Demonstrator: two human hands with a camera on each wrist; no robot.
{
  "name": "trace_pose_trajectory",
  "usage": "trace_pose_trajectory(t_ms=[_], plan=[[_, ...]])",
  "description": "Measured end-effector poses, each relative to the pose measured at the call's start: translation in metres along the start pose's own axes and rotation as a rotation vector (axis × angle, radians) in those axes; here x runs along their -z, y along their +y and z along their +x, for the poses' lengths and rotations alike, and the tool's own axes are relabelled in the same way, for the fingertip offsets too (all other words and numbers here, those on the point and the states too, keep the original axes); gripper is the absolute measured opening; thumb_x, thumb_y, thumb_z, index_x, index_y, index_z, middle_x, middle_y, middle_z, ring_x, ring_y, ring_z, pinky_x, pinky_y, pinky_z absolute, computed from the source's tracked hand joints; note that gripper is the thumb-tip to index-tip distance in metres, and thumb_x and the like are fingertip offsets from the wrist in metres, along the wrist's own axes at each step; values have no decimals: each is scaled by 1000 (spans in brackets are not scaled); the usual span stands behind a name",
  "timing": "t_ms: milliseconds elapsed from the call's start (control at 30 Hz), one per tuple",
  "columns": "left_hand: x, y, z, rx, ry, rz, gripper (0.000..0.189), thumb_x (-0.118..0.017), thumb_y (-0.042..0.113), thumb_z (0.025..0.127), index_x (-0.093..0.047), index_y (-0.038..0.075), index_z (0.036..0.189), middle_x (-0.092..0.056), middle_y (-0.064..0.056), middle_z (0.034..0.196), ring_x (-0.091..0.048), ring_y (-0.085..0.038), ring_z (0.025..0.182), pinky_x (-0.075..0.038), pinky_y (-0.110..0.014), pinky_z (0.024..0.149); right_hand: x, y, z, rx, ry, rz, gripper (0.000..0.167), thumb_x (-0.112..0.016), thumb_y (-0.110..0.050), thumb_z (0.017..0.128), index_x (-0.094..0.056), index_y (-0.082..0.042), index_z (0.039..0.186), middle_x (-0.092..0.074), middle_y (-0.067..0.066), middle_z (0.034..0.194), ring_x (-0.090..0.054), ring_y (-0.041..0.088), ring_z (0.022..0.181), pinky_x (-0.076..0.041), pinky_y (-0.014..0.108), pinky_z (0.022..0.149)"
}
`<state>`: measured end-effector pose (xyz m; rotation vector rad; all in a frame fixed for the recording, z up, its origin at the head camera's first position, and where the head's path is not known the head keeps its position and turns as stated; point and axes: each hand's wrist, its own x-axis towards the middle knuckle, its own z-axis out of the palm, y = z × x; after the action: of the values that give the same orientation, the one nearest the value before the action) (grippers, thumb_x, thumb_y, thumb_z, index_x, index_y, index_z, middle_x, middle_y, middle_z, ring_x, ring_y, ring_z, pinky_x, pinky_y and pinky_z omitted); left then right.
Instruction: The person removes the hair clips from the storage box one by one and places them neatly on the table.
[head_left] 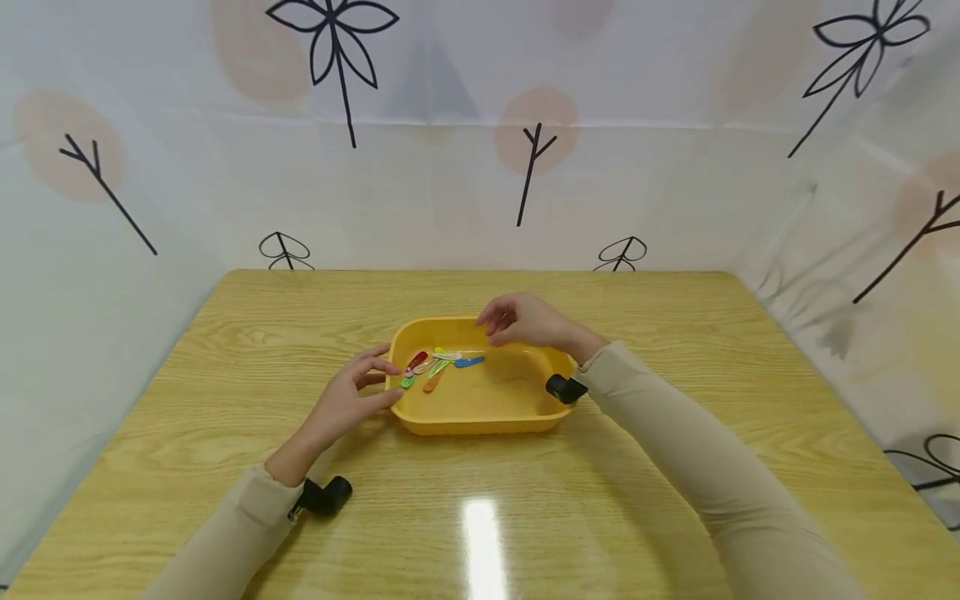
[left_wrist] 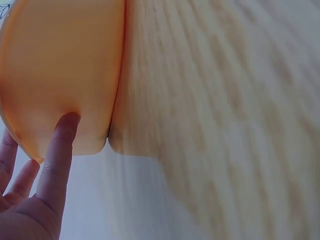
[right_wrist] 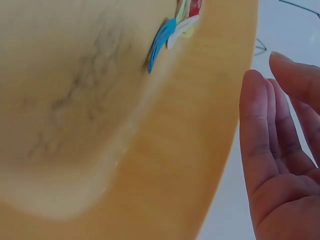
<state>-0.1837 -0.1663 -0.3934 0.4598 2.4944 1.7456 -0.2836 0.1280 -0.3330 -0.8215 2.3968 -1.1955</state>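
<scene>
Colourful clips (head_left: 438, 367) in a loose cluster inside a yellow tray (head_left: 510, 390), left half

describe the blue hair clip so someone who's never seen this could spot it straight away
On the wooden table sits a yellow tray, with a cluster of small hair clips toward its left side. At that cluster's right end, nearest the tray's middle, lies the blue clip, the only blue one among them.

We counted 1 tray (head_left: 480, 427), 2 hands (head_left: 348, 398) (head_left: 534, 322), 2 wrist cams (head_left: 330, 497) (head_left: 564, 389), 1 table (head_left: 187, 467) & several overlapping clips (head_left: 469, 362), exact no. unclear.
</scene>
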Motion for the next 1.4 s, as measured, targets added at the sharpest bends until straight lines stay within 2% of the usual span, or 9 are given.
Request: trace_pose_trajectory(t_ms=[200,500,700,967,1233,1400], plan=[[0,-1,0,14,-2,13,34,-72,21,83,-61,0,108,-32,-6,146,-50,-36,114,-47,-43,90,-6,0,4,56,-46,-105,24,-66,6,82,-63,6,105,-62,22,97,-57,21,84,-49,31,78],[1,0,-1,15,-3,16,35,-72,22,83,-61,1,109,-32,-3,146,-50,-34,114,-47,-43,89,-15,7,15,134,-176,-256,24,-65,9,81,-65,4,104,-65,10,98,-60,20,90,-50,28,81],[1,-1,-1,14,-2,21,36,-72,23,83,-61,1,109,-32,-3,146,-50,-35,114,-47,-43,89,-24,11,21,178,-235,-318,28,-64,11,80,-65,2,106,-65,10,101,-60,21,94,-49,28,83],[1,-2,1,18,1,19,34,-72,21,83,-60,0,108,-33,-4,146,-51,-34,113,-48,-42,89,-29,17,26,247,-277,-428,36,-59,18,77,-64,2,109,-65,12,104,-60,24,97,-49,30,85],[1,-2,0,13,-3,5,33,-71,19,84,-60,-2,108,-31,-7,146,-49,-37,114,-46,-44,90,-34,14,28,255,-304,-527,35,-66,9,80,-64,0,113,-63,10,100,-57,19,88,-48,26,79],[1,-2,0,11,-3,9,33,-70,19,84,-60,-1,108,-32,-7,146,-49,-37,114,-46,-44,90,-38,13,30,248,-292,-563,36,-65,9,81,-63,-2,116,-63,7,95,-54,15,82,-47,25,76]])
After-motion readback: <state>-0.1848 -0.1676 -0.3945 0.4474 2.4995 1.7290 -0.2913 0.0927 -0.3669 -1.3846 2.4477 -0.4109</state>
